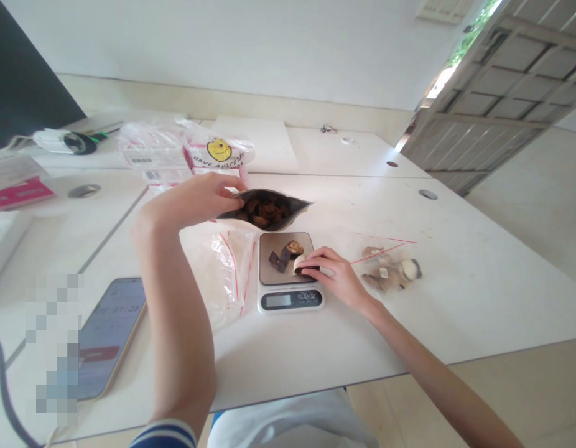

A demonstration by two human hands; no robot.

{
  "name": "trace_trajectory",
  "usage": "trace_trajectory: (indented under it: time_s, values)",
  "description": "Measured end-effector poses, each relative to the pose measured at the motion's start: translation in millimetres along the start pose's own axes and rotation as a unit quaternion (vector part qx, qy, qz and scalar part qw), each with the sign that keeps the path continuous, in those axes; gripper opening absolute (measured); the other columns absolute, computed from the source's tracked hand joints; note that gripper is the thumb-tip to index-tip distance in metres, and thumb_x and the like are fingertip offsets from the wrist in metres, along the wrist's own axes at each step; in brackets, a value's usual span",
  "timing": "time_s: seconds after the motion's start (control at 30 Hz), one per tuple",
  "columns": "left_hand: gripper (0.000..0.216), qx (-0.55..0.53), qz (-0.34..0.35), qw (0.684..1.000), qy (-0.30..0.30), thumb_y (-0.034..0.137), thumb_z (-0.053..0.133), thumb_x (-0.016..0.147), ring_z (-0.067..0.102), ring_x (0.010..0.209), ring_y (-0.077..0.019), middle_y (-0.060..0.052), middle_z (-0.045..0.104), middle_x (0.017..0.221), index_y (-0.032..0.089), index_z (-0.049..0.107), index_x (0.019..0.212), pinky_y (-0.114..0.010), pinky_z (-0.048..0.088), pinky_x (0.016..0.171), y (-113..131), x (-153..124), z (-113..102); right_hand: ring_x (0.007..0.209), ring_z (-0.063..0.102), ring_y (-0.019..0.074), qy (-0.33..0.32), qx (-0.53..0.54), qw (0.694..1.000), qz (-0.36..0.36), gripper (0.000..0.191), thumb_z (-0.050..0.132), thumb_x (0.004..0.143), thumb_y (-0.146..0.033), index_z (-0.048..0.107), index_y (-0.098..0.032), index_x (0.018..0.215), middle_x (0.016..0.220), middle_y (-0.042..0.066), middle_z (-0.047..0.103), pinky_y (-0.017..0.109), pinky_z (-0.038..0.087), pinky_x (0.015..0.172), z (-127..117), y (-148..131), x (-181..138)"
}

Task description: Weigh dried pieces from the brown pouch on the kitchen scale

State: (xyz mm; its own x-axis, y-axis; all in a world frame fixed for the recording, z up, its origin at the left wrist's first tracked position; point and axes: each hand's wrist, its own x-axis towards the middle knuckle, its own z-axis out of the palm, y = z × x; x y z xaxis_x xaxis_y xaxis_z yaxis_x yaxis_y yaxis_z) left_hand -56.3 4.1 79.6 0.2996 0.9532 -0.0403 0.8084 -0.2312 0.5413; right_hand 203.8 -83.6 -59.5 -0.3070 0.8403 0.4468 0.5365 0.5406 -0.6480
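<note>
My left hand (201,198) grips the rim of an open dark pouch (268,210) full of brown dried pieces, held just behind a small kitchen scale (288,298). A few dark pieces (284,254) lie on the scale's platform. My right hand (332,274) rests at the platform's right edge, fingertips closed on a pale piece (300,262) touching the platform. An empty clear zip bag (225,267) with red lines lies left of the scale.
A filled clear zip bag (390,270) lies right of my right hand. A phone (108,336) sits at front left. Plastic packets, one with a smiley face (219,151), lie behind the pouch. The table's front edge (316,386) is close to me.
</note>
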Motion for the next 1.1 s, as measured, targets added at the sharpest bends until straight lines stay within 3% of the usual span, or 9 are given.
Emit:
trace_trajectory:
  time_s: [0.1, 0.2, 0.33, 0.53, 0.7, 0.87, 0.93, 1.0, 1.1]
  values:
    - [0.036, 0.006, 0.006, 1.0, -0.009, 0.04, 0.052, 0.069, 0.063, 0.082, -0.0233, -0.001, 0.071, 0.088, 0.028, 0.067, 0.1, -0.027, 0.047, 0.06, -1, 1, -1, 0.086, 0.061, 0.016, -0.028, -0.008, 1.0, -0.007, 0.021, 0.057, 0.089, -0.031, 0.071, -0.027, 0.105, 0.09, 0.005, 0.062, 0.032, 0.053, 0.08, -7, 2, 5]
    - [0.04, 0.015, 0.004, 1.0, -0.024, 0.04, 0.052, 0.07, 0.063, 0.084, -0.0227, -0.001, 0.071, 0.092, 0.026, 0.065, 0.104, -0.026, 0.047, 0.061, -1, 1, -2, 0.077, 0.061, 0.0144, 0.002, 0.033, 0.999, 0.033, 0.025, 0.061, 0.086, -0.031, 0.068, -0.025, 0.11, 0.086, 0.003, 0.064, 0.028, 0.051, 0.071, -16, 7, 18]
    - [0.043, 0.028, -0.001, 0.999, -0.025, 0.041, 0.051, 0.069, 0.062, 0.086, -0.0234, -0.002, 0.07, 0.094, 0.024, 0.064, 0.106, -0.026, 0.047, 0.064, 0, 1, -3, 0.077, 0.061, 0.0146, 0.029, 0.062, 0.993, 0.093, 0.021, 0.066, 0.08, -0.031, 0.067, -0.021, 0.099, 0.088, 0.003, 0.068, 0.026, 0.047, 0.065, -15, 17, 43]
    - [0.04, 0.021, -0.003, 1.0, -0.021, 0.04, 0.052, 0.069, 0.062, 0.08, -0.0219, -0.001, 0.069, 0.088, 0.025, 0.064, 0.104, -0.026, 0.047, 0.062, 4, 0, -4, 0.078, 0.062, 0.0169, 0.05, 0.03, 0.991, 0.121, 0.017, 0.069, 0.077, -0.033, 0.061, -0.018, 0.082, 0.082, 0.002, 0.069, 0.03, 0.045, 0.072, 9, 35, 79]
    - [0.043, 0.016, -0.01, 1.0, -0.024, 0.041, 0.053, 0.068, 0.062, 0.08, -0.0219, -0.001, 0.07, 0.09, 0.025, 0.063, 0.107, -0.026, 0.047, 0.063, 4, 0, -4, 0.091, 0.059, 0.023, -0.001, -0.118, 0.985, 0.127, 0.013, 0.068, 0.08, -0.03, 0.066, -0.019, 0.075, 0.089, 0.006, 0.067, 0.043, 0.041, 0.089, 16, 48, 91]
    - [0.045, 0.02, -0.01, 0.999, -0.026, 0.042, 0.053, 0.069, 0.063, 0.081, -0.0222, -0.002, 0.07, 0.091, 0.025, 0.063, 0.109, -0.026, 0.047, 0.063, 2, 1, -4, 0.107, 0.054, 0.0209, 0.064, -0.106, 0.992, 0.013, 0.021, 0.048, 0.093, -0.027, 0.063, -0.022, 0.107, 0.107, 0.009, 0.059, 0.04, 0.043, 0.095, 3, 9, 39]
    - [0.043, 0.02, -0.009, 0.999, -0.027, 0.042, 0.053, 0.069, 0.063, 0.08, -0.0221, -0.001, 0.07, 0.088, 0.025, 0.063, 0.107, -0.026, 0.048, 0.064, 1, 1, -4, 0.098, 0.058, 0.0169, -0.011, -0.069, 0.996, -0.049, 0.018, 0.046, 0.094, -0.024, 0.062, -0.02, 0.101, 0.099, 0.008, 0.06, 0.032, 0.048, 0.088, 5, -15, 4]
    - [0.042, 0.02, -0.009, 0.999, -0.028, 0.042, 0.053, 0.069, 0.063, 0.079, -0.0223, -0.001, 0.07, 0.087, 0.025, 0.064, 0.106, -0.027, 0.048, 0.064, 1, 1, -3, 0.096, 0.059, 0.0189, -0.111, -0.118, 0.98, -0.117, 0.019, 0.052, 0.091, -0.028, 0.062, -0.017, 0.103, 0.102, 0.009, 0.061, 0.032, 0.05, 0.083, 13, -35, -29]
    - [0.045, 0.021, -0.016, 0.999, -0.021, 0.043, 0.054, 0.068, 0.063, 0.08, -0.0229, -0.001, 0.07, 0.092, 0.026, 0.063, 0.109, -0.027, 0.048, 0.064, 0, 2, -3, 0.086, 0.059, 0.0189, -0.143, -0.199, 0.959, -0.142, 0.02, 0.047, 0.093, -0.017, 0.061, -0.015, 0.107, 0.096, 0.008, 0.064, 0.032, 0.051, 0.079, 29, -50, -67]
